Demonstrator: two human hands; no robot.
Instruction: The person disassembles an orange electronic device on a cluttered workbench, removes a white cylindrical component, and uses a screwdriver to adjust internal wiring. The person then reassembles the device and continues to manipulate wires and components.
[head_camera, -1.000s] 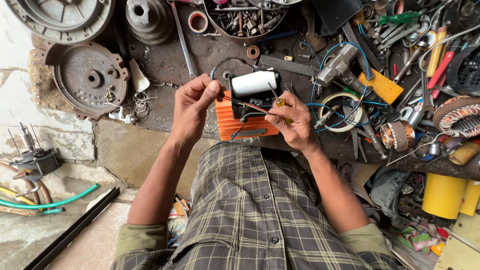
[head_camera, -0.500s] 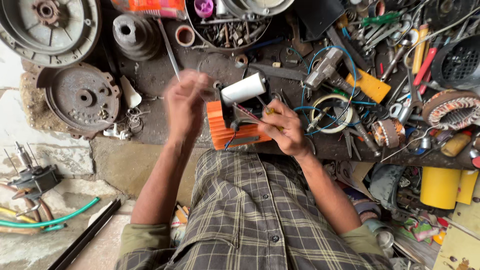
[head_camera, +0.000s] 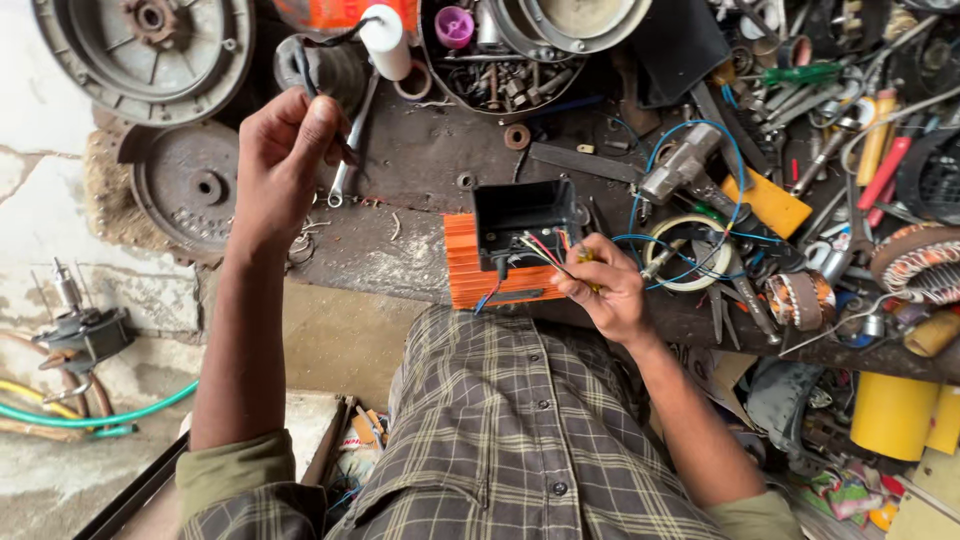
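Nearest the camera, the person's plaid-shirted lap is filling the lower frame, with both forearms reaching up to the cluttered workbench (head_camera: 400, 180).

The right hand (head_camera: 600, 285) is resting at the bench's near edge, its fingers pinched together on a bundle of thin coloured wires (head_camera: 540, 250) that are running out of a black open-topped box (head_camera: 525, 215). That box is sitting on an orange ribbed housing (head_camera: 475, 270), its open mouth facing up toward the camera and its long axis lying left to right along the bench edge.

The left hand (head_camera: 285, 160) is being held higher and further out, fingers closed around a dark lead (head_camera: 320, 60). From that lead a white cylindrical capacitor (head_camera: 385, 40) is hanging clear of the box, well apart from it, its long axis running roughly toward and away from the person, slightly tilted.

Judging from this, the capacitor is out of the box and the wires are exposed; whatever is to be done with the wiring and refitting appears not yet done.

Farther off, a metal bowl of small parts (head_camera: 500, 70) and a grey wheel hub (head_camera: 150, 40) are lying at the bench's far side.
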